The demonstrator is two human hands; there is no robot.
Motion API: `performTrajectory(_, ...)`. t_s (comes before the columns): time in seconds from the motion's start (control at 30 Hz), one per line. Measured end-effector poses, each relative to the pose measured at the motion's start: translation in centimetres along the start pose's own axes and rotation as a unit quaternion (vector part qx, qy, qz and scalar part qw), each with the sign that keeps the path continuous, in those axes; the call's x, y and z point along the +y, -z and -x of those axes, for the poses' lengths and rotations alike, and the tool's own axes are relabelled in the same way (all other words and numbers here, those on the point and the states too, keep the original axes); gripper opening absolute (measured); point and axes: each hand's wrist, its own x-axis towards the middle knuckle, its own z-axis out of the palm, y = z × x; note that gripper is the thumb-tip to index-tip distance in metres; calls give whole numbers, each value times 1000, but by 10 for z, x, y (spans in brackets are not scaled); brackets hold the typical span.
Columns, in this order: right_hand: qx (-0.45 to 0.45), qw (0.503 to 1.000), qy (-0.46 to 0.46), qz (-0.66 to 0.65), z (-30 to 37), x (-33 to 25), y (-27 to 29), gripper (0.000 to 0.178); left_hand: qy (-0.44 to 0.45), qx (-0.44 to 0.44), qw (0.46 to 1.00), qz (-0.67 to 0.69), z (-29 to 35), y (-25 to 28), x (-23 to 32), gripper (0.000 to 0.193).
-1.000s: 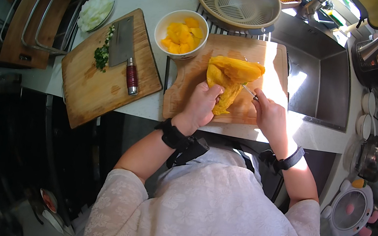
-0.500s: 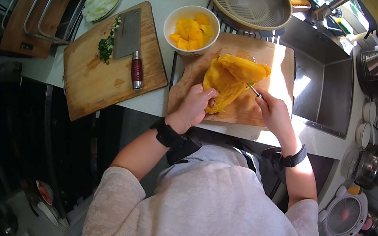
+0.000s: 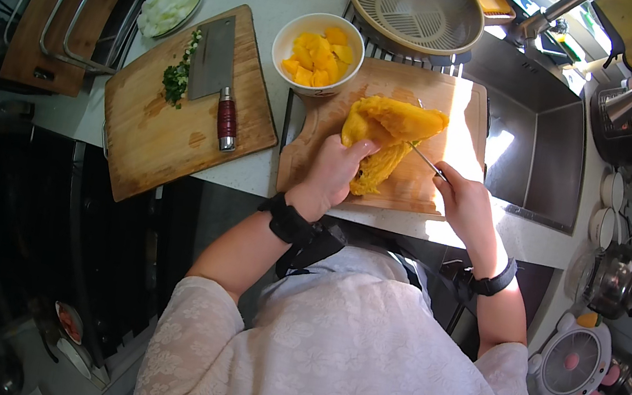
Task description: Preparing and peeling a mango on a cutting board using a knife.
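My left hand point(image 3: 333, 169) grips the near-left edge of a large yellow-orange piece of fruit-like flesh point(image 3: 396, 117), thumb on top. The piece is folded or hollow, with a stringy lower part, over a wooden cutting board point(image 3: 463, 105). In my right hand point(image 3: 464, 204) is a slim metal utensil point(image 3: 426, 160), pinched near its end and slanting up-left to the flesh. Its far end is hidden, so I cannot tell whether it is a spoon or a knife. Behind the board's left corner, a white bowl point(image 3: 280, 49) holds yellow-orange chunks point(image 3: 320, 57).
At left, a second cutting board point(image 3: 152, 138) bears a cleaver point(image 3: 214, 57) and chopped greens point(image 3: 175, 84). A plate of pale pieces point(image 3: 171, 5) stands beyond. A colander point(image 3: 416, 7) is behind my board. A steel sink point(image 3: 544, 143) lies to the right.
My right hand has drawn slightly down and right, showing more of the utensil's shaft. My left thumb now lies further over the flesh.
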Motion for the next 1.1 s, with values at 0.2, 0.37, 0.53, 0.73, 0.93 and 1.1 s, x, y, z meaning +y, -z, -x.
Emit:
performTrajectory(0.2,-22,991,-59,-117,14,-17,18,19,-10,4,999,39,1,0,-1,19)
performTrajectory(0.37,21,997,12,-74,24,-18,11,19,1,15,998,67,1,1,-5,19)
performTrajectory(0.53,53,995,38,-70,32,-10,-7,22,21,0,994,110,4,-3,-4,15)
performTrajectory(0.73,74,992,24,102,34,-15,-11,26,15,25,994,103,1,-3,-8,10)
performTrajectory(0.93,94,988,48,111,26,-4,-20,28,-18,69,994,82,3,-5,-13,10)
performTrajectory(1.1,63,996,51,32,15,12,-21,23,-26,62,995,67,12,-14,-3,11)
